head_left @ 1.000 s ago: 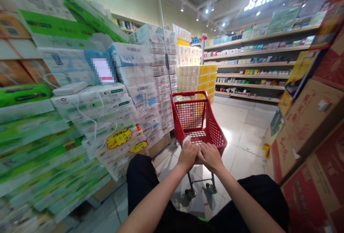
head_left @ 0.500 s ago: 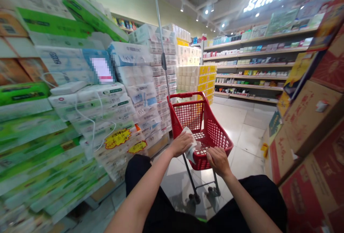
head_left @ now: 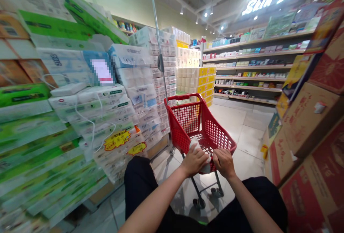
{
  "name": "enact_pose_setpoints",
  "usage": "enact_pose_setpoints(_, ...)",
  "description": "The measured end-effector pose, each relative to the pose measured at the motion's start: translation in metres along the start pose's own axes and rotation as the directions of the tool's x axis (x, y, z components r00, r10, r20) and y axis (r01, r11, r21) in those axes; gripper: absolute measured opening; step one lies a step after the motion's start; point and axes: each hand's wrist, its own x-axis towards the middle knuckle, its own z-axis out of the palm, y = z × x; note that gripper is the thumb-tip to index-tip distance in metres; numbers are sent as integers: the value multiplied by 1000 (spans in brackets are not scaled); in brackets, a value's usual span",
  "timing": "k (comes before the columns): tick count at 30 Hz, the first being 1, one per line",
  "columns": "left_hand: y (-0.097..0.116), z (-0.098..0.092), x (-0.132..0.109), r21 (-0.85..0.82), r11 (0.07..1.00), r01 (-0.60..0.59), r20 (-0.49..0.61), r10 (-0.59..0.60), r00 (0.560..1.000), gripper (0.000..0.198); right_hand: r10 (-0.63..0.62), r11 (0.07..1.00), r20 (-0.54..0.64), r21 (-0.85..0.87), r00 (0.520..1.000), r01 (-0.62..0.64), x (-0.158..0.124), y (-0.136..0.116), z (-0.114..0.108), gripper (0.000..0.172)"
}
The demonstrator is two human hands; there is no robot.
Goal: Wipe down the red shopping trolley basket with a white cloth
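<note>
A red plastic shopping cart (head_left: 185, 125) on grey legs with casters stands right in front of my knees. My left hand (head_left: 195, 160) presses a white cloth (head_left: 194, 143) against the near rim of its basket, fingers laid over the cloth. Just to the right, my right hand (head_left: 223, 162) is closed around the same near rim. Only a short gap separates the two hands. A metal pole (head_left: 158, 36) rises from the far left corner of the cart.
Stacked tissue packs (head_left: 102, 100) line the left, with a white cable and a lit screen (head_left: 101, 70) on them. Cardboard boxes (head_left: 311, 118) are piled on the right. Product shelves (head_left: 249, 64) stand behind the tiled floor (head_left: 236, 132).
My left hand and the cloth have slid right and toward me along the basket's near rim, closer to my right hand. The cart has turned slightly, and my right hand has shifted a little right.
</note>
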Motion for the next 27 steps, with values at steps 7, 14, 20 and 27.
enact_pose_setpoints(7,-80,-28,5,-101,995,3,102,8,995,32,-18,1000,-1,23,1000,18,0,4,0,24)
enact_pose_setpoints(14,-54,-20,6,-52,965,258,3,-259,966,30,4,1000,-53,-17,999,-5,0,-2,9,22)
enact_pose_setpoints(20,12,-8,8,-7,983,184,-28,-184,982,26,3,999,-111,-36,994,-7,0,7,6,23)
enact_pose_setpoints(27,10,2,11,25,999,38,-8,-37,999,26,2,1000,-48,-23,999,-3,1,17,-3,23)
